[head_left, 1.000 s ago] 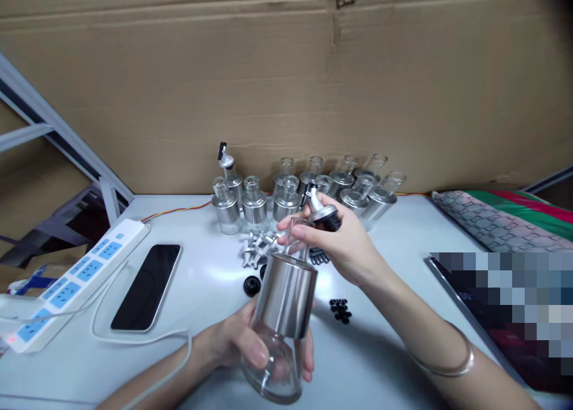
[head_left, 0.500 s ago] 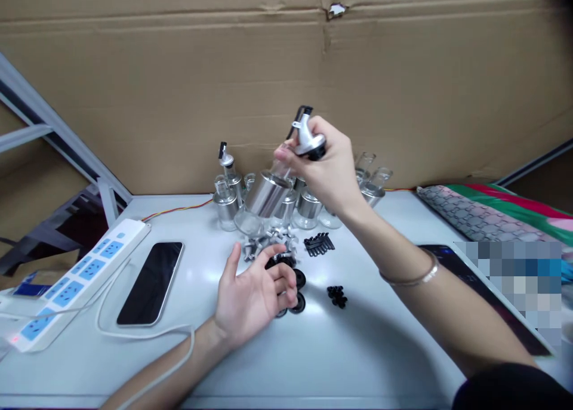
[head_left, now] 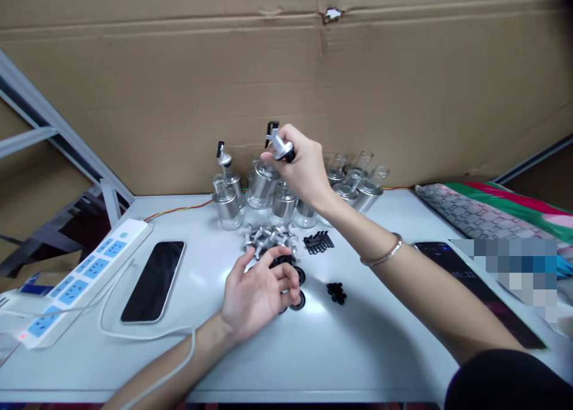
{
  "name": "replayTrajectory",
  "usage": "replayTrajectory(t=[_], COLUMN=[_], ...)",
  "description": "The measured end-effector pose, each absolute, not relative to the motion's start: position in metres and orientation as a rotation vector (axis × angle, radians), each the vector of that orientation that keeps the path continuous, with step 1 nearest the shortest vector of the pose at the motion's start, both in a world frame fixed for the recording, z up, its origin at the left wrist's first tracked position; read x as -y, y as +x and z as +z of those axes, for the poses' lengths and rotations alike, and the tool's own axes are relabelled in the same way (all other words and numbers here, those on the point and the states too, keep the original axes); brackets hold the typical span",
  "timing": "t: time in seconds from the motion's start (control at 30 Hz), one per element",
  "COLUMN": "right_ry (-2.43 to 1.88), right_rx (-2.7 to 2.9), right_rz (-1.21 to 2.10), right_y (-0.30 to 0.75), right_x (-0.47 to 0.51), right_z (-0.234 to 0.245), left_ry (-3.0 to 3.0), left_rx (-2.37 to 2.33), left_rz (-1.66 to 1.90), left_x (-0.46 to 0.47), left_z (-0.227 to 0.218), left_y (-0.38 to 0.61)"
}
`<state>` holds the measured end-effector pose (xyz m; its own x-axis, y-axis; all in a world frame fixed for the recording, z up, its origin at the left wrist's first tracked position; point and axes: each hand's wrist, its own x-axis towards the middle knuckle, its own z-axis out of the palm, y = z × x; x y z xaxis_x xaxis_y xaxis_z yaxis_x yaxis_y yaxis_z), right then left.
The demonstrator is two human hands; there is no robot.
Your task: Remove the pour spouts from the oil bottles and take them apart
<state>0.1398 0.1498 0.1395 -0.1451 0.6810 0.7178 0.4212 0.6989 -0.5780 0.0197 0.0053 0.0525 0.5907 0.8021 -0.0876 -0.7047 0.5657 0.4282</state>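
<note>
My right hand (head_left: 302, 162) is closed around a silver pourer spout (head_left: 282, 147) with a black lever and black stopper. Its fingertips are at the top of a glass bottle (head_left: 264, 183) with a steel sleeve, low among the other bottles; whether they still grip its neck is hidden. My left hand (head_left: 259, 293) is palm up, fingers apart and loosely curled, holding nothing. It partly covers black round caps (head_left: 296, 301) and lies just in front of a pile of silver spout parts (head_left: 268, 237).
Several sleeved bottles (head_left: 227, 210) line the cardboard wall (head_left: 179, 99), one behind topped with a spout (head_left: 225, 159). Black levers (head_left: 319, 242) and small black pieces (head_left: 336, 292) lie on the table. A phone (head_left: 153, 281), power strip (head_left: 85, 284) and tablet (head_left: 474, 290) flank them; a cable crosses my left forearm.
My right hand has moved left and slightly down with the spout. The bottle has gone from tilted in front of the row to nearly upright at the back. My left hand has barely moved.
</note>
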Motion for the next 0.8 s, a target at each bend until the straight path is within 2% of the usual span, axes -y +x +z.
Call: replayTrajectory(t=[0.4,0.8], right_ry=[-0.807,-0.780], right_rx=[2.037,2.075], right_rz=[0.265,0.217], right_y=[0.117,0.118], right_x=[-0.161,-0.166], right_z=[0.094,0.083], left_ry=[0.372,0.403], left_rx=[-0.281,-0.287], left_rz=[0.890,0.910], left_x=[-0.005,-0.008], left_z=[0.049,0.047], left_y=[0.020,0.020])
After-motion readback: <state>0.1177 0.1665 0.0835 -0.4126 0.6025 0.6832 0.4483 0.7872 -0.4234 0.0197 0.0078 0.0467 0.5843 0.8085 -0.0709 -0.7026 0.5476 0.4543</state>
